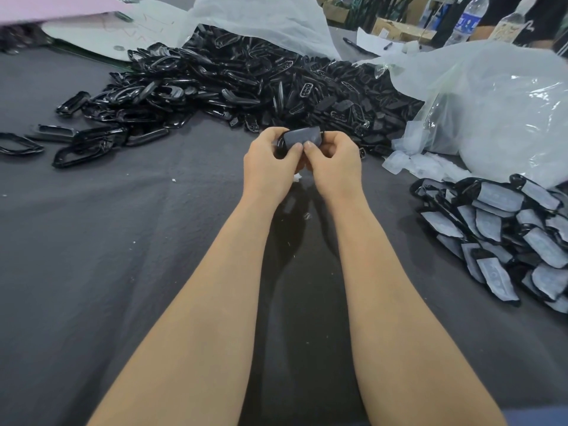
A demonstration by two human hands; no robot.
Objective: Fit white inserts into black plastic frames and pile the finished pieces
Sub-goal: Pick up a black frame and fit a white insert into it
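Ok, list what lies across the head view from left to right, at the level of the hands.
In order: scattered empty black plastic frames → left hand → black frame with pale white insert, gripped by both hands → right hand → pile of finished black frames with white inserts.

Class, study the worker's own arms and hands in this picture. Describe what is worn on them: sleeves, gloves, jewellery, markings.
Nothing is worn. The left hand and right hand are bare, without gloves, and no rings show. The left forearm and right forearm are uncovered down to the bottom edge: no sleeves, watch, bracelet or markings are visible.
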